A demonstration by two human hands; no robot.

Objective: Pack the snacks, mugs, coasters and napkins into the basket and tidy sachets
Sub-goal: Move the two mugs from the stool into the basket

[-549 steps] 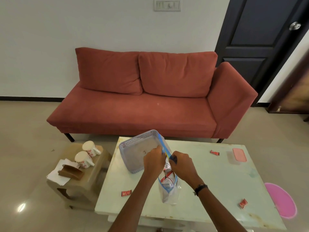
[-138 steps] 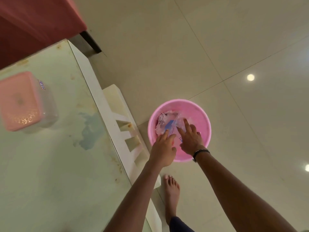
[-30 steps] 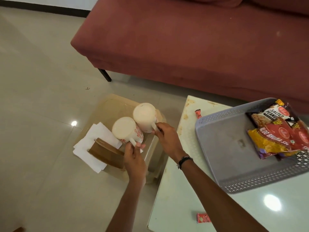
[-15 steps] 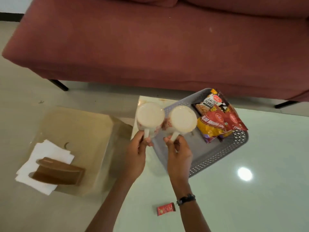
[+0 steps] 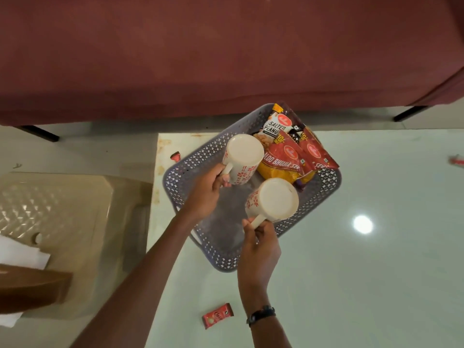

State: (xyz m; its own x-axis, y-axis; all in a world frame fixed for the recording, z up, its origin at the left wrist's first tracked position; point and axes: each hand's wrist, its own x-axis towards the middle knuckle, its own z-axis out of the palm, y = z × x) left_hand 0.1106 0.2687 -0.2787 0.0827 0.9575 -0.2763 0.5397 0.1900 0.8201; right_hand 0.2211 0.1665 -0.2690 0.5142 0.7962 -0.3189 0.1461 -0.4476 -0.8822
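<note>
Holding mugs (image 5: 243, 156) by handles, both hands' grip over basket (image 5: 175, 177) containing snack packets (image 5: 283, 159)

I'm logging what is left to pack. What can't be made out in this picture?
Head view only:
- Coasters: cut off by the left edge, count unclear.
- Napkins: partly under the coasters and cut off.
- Basket floor: covered by mugs and hands.
- Sachet at the right edge: cut off, blurred.
- Rear snack packets: overlapped, names unreadable.
</note>
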